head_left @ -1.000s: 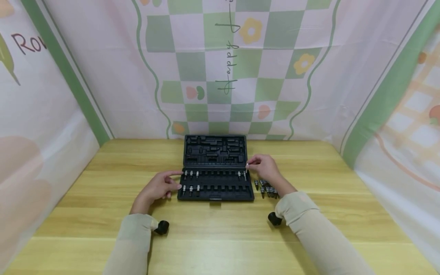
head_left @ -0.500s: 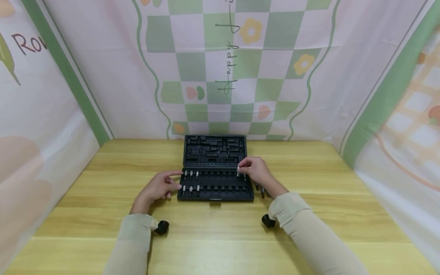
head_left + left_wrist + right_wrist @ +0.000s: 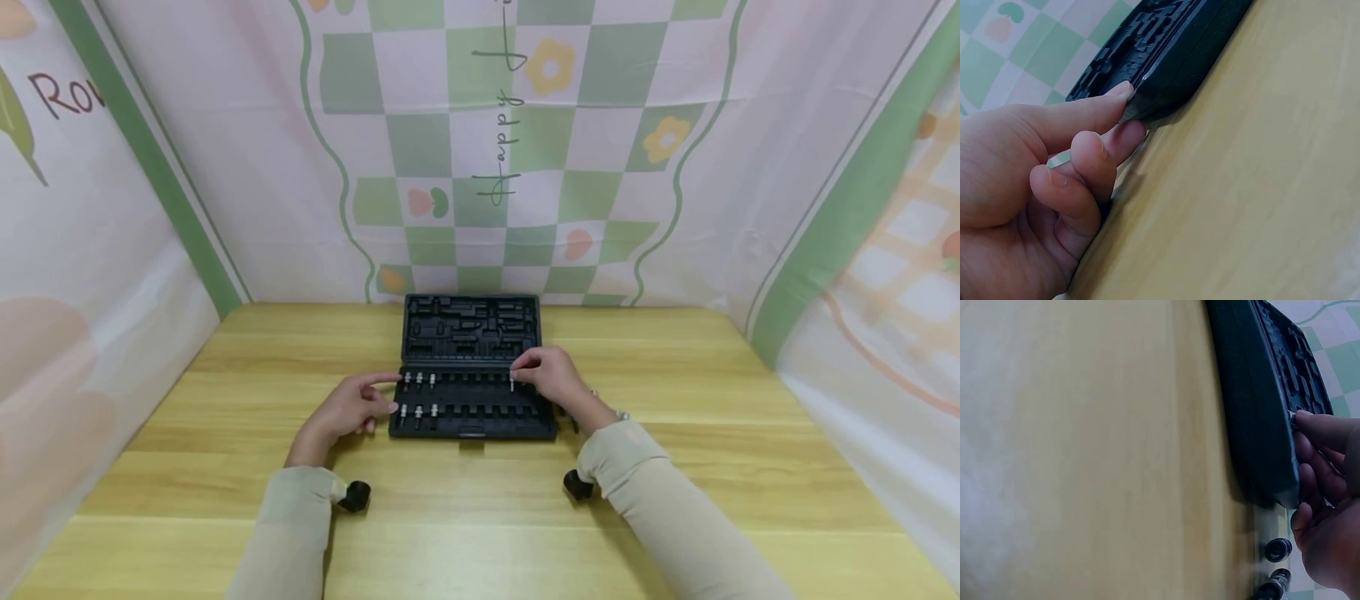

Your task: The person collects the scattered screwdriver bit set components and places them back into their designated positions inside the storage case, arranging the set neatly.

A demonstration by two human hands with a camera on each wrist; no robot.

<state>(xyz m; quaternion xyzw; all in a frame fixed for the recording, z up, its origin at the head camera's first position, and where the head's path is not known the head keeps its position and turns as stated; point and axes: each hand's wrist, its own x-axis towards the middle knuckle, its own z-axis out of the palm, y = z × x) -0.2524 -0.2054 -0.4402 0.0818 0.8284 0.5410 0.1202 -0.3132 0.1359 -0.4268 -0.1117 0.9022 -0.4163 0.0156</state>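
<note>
An open black socket case (image 3: 472,429) lies on the table, its moulded lid (image 3: 472,329) tipped back. In its tray, several silver-and-black bit sockets (image 3: 418,412) stand in two rows at the left end. My left hand (image 3: 348,408) touches the case's left edge with extended index finger and thumb; in the left wrist view the thumb (image 3: 1094,115) lies on the rim and other fingers are loosely bent. Over the back row's right part, my right hand (image 3: 555,375) pinches a bit socket (image 3: 512,381) between thumb and fingertips. That hand hides the slots at the far right.
Loose bit sockets (image 3: 1277,550) lie on the wooden table (image 3: 465,517) just right of the case, mostly covered by the right forearm in the head view. A patterned cloth (image 3: 495,150) hangs behind the table.
My right hand has moved left along the back row, from the far right slot to a bit socket farther in. The left hand stays at the case's edge.
</note>
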